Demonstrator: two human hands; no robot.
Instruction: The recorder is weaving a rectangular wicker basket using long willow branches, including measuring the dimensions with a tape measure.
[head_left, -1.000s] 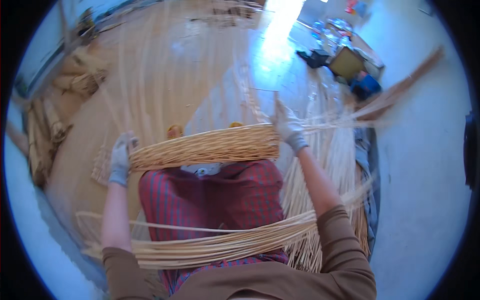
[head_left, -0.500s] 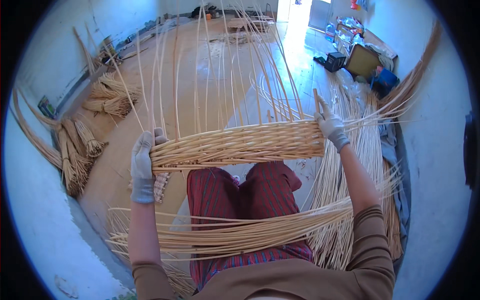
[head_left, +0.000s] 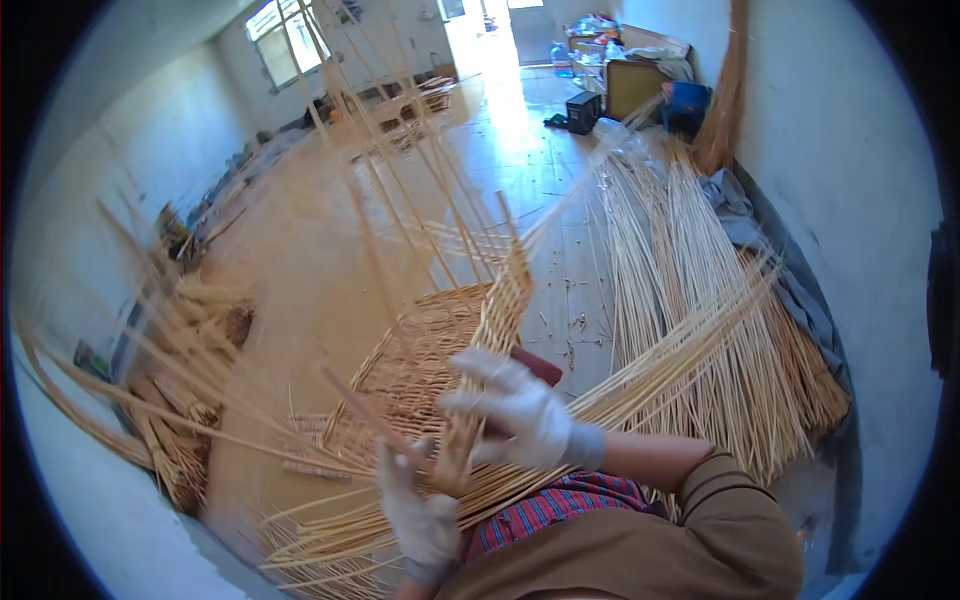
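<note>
A part-woven wicker basket [head_left: 425,345] is tilted over my lap, its flat woven base showing and its low side wall [head_left: 508,300] running away from me. Long bare stakes fan up from its edges, several smeared by motion. My left hand [head_left: 418,520], in a pale glove, grips the basket's near corner beside a thick stick [head_left: 375,415]; its fingers are partly blurred. Across the near end of the side wall lies my gloved right hand [head_left: 525,415], fingers stretched apart. Whether its fingertips press on the weave is hard to see.
A sheaf of pale rods [head_left: 640,395] lies across my lap. More long rods [head_left: 690,330] are spread along the right wall. Tied bundles [head_left: 180,450] lie at the left. A black box [head_left: 583,112] and a blue bucket [head_left: 686,108] stand at the back right.
The basket has swung from lying crosswise to pointing away from me, showing its base. My left hand has come down toward my lap; my right hand has moved inward and opened its fingers.
</note>
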